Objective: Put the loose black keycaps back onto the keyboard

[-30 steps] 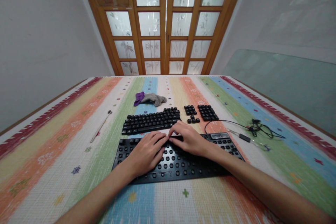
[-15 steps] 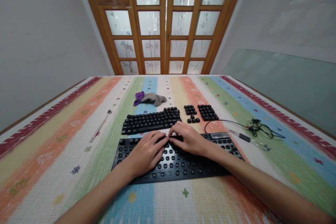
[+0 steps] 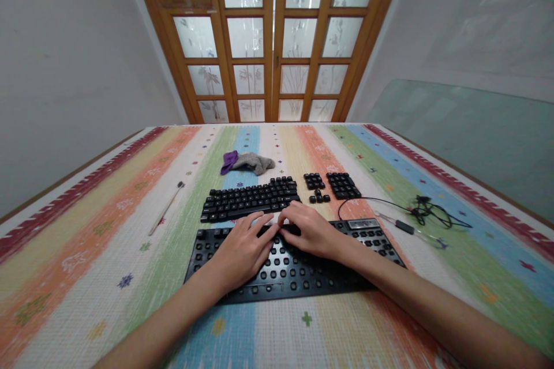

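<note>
A black keyboard base (image 3: 298, 287) lies in front of me, its key posts mostly bare and a few keycaps in its top left row. Over its upper middle, my left hand (image 3: 244, 251) reaches in palm down, fingers extended and a gap between thumb and index. My right hand (image 3: 309, 230) comes from the other side, bent, with thumb and index drawn close at the top row. The two index fingertips meet there; anything between them is hidden. Just behind the base, loose black keycaps (image 3: 249, 199) stand arranged in keyboard order.
Further right sit the navigation keycaps (image 3: 314, 181), arrow keycaps (image 3: 319, 198) and number-pad keycaps (image 3: 343, 185). A coiled cable (image 3: 428, 212) and a clear-ended tool with a black grip (image 3: 404, 226) lie right. A thin brush (image 3: 167, 207) rests left; a grey and purple cloth (image 3: 249, 162) lies behind.
Both hands stay at the same spot on the keyboard base. Only slight finger shifts show, and the view has moved a little.
</note>
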The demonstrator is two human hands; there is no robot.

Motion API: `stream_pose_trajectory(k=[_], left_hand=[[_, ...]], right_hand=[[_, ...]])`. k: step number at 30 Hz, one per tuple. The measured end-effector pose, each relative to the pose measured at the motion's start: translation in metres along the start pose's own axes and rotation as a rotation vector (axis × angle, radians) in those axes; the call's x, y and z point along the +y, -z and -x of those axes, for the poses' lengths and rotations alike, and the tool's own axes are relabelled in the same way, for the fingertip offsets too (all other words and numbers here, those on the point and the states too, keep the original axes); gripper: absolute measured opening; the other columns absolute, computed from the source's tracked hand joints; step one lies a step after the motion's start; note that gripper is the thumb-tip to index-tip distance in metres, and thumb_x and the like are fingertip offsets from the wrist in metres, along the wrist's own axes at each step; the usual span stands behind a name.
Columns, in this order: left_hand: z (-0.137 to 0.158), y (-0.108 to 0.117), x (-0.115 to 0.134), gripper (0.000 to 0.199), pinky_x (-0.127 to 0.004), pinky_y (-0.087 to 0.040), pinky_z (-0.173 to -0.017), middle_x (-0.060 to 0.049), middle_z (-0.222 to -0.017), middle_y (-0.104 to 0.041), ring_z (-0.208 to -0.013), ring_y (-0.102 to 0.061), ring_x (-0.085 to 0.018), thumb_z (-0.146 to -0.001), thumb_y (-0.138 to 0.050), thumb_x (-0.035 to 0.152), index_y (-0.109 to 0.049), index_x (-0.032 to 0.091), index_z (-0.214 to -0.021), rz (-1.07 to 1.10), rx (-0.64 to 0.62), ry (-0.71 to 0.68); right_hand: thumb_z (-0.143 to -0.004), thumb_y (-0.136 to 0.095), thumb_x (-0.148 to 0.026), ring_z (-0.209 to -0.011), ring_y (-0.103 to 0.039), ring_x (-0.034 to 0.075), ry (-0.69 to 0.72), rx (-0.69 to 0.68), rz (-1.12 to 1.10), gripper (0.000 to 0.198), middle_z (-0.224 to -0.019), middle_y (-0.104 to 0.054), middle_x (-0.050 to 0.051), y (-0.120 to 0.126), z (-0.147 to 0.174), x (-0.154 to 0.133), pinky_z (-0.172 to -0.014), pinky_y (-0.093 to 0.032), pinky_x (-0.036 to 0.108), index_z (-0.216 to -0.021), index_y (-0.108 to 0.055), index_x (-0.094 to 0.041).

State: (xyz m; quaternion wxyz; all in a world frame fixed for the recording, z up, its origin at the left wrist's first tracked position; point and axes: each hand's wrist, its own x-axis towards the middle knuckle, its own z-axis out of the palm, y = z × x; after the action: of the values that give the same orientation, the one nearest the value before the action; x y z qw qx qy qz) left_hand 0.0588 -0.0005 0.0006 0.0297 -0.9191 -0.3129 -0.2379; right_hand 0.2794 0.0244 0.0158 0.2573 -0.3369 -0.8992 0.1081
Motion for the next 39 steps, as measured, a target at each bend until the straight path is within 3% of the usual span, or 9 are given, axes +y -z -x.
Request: stream_pose_trajectory(k=[5, 14, 17, 20, 27, 39], left_hand=[[-0.002, -0.004, 0.002, 0.036, -0.051, -0.048, -0.102, -0.016, -0.134, -0.057, -0.126, -0.05, -0.032, -0.099, -0.045, 0.016, -0.051, 0.012, -0.135, -0.082, -0.005, -0.054], [-0.002, -0.005, 0.003, 0.033, -0.049, -0.05, -0.103, -0.017, -0.127, -0.06, -0.124, -0.052, -0.03, -0.099, -0.043, 0.014, -0.053, 0.009, -0.13, -0.019, 0.027, -0.073], [-0.001, -0.005, 0.004, 0.034, -0.049, -0.051, -0.103, -0.015, -0.128, -0.059, -0.123, -0.053, -0.028, -0.098, -0.045, 0.013, -0.053, 0.011, -0.13, 0.018, 0.038, -0.043], [0.0, -0.005, 0.005, 0.032, -0.05, -0.052, -0.101, -0.015, -0.128, -0.06, -0.122, -0.053, -0.029, -0.097, -0.046, 0.014, -0.055, 0.012, -0.127, 0.028, 0.048, -0.025], [0.002, -0.004, 0.005, 0.032, -0.049, -0.051, -0.101, -0.015, -0.126, -0.061, -0.12, -0.054, -0.029, -0.095, -0.047, 0.014, -0.056, 0.012, -0.126, 0.036, 0.039, -0.02], [0.002, -0.003, 0.007, 0.032, -0.046, -0.05, -0.1, -0.014, -0.126, -0.06, -0.12, -0.053, -0.028, -0.095, -0.045, 0.012, -0.055, 0.012, -0.126, 0.063, 0.032, -0.005]], right_hand=[[-0.083, -0.06, -0.01, -0.081, -0.055, 0.02, -0.012, -0.004, -0.003, 0.01, -0.084, -0.061, 0.005, -0.003, 0.0, 0.002, -0.072, -0.045, 0.031, -0.088, -0.057, -0.018], [-0.08, -0.065, -0.01, -0.082, -0.056, 0.018, -0.042, -0.08, -0.065, 0.011, -0.084, -0.063, 0.004, 0.006, -0.008, 0.004, -0.075, -0.045, 0.03, -0.086, -0.063, -0.018], [-0.076, -0.069, -0.012, -0.081, -0.058, 0.018, -0.033, -0.128, -0.09, 0.012, -0.082, -0.064, 0.003, 0.013, -0.02, 0.013, -0.075, -0.045, 0.029, -0.086, -0.068, -0.018], [-0.072, -0.066, -0.006, -0.085, -0.06, 0.018, -0.068, -0.073, -0.038, 0.017, -0.083, -0.069, 0.002, 0.017, -0.037, 0.027, -0.079, -0.046, 0.03, -0.083, -0.07, -0.019], [-0.081, -0.057, -0.01, -0.095, -0.058, 0.025, -0.21, 0.031, 0.131, 0.021, -0.09, -0.075, 0.008, 0.011, -0.083, 0.065, -0.091, -0.043, 0.038, -0.085, -0.076, -0.017], [-0.077, -0.062, -0.011, -0.092, -0.061, 0.024, -0.324, -0.08, 0.216, 0.019, -0.08, -0.076, 0.006, -0.006, -0.119, 0.094, -0.087, -0.045, 0.031, -0.077, -0.079, -0.018]])
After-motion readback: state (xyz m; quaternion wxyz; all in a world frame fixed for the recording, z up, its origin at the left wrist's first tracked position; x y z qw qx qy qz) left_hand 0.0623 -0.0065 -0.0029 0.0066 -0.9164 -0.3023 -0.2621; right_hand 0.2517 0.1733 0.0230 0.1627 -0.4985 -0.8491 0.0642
